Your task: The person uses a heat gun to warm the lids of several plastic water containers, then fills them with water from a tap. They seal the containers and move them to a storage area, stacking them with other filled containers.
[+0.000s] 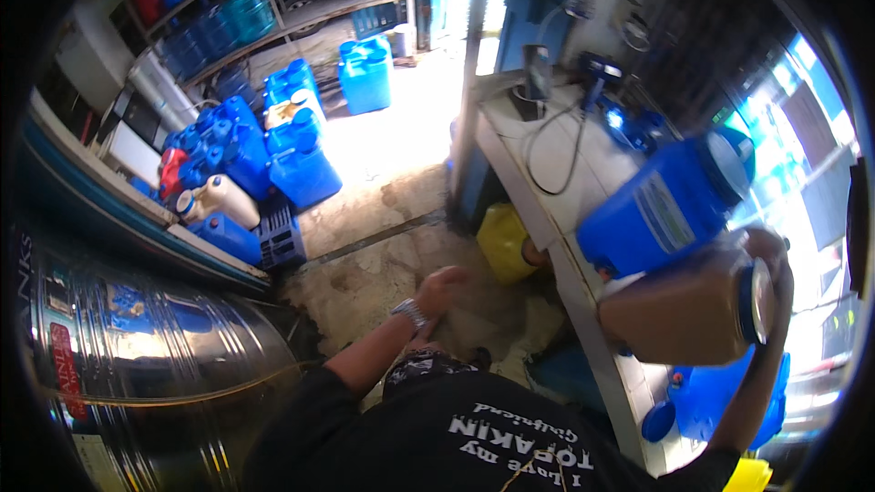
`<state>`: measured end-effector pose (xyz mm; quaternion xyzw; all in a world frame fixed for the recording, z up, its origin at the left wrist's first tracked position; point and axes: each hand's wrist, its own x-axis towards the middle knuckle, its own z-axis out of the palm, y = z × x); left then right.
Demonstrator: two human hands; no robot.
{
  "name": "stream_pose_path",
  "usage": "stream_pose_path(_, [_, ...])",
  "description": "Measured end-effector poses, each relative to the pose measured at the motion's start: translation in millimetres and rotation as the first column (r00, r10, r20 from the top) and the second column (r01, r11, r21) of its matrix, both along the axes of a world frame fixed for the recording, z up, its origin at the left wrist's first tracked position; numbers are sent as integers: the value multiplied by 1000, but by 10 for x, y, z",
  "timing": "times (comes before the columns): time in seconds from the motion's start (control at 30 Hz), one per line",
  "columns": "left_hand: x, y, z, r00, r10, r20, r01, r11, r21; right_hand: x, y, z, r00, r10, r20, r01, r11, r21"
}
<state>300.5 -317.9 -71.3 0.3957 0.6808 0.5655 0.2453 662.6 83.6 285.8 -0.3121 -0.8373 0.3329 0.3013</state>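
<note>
My right hand [765, 246] reaches around the far upper side of a tan plastic water jug [670, 307] and grips it near the top. This jug has a wide pale cap with a dark blue ring and is at the front edge of the white-tiled counter [571, 201]. Right beside it stands a blue plastic water container [660, 212] with a white cap and a label. My left hand [444, 287], with a metal watch on the wrist, hangs in front of my body over the floor. No object shows in it, and blur hides how its fingers are held.
Another blue container [718, 396] and a loose blue cap [659, 421] are on the near counter. A cabled handheld device [598, 78] lies at its far end. Below is a yellow container [506, 242]. Blue containers [304, 167] crowd the floor left, near a steel tank [157, 342].
</note>
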Motion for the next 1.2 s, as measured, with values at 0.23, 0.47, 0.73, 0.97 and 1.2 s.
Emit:
stream_pose_path(0.23, [-282,1678,979,790,-588,-174,613,748,255,-399,-847,-177,932,-358,60,363,911,-194])
stream_pose_path(0.47, [302,2455,1449,615,-640,-461,787,469,401,-739,-2089,-236,751,-630,199,654,668,-355])
stream_pose_path(0.73, [783,1614,1008,478,-649,-592,859,206,468,-1043,-3346,-486,639,-686,348,745,440,-501])
stream_pose_path(0.97, [351,294,-229,581,-804,-126,809,588,-22,-1499,-3683,-2240,729,-228,646,667,453,-592])
stream_pose_path(1.2, [-2089,-1194,-1242,895,-369,-251,249,880,-404,-2246,-4040,-4779,441,456,773,334,716,-613])
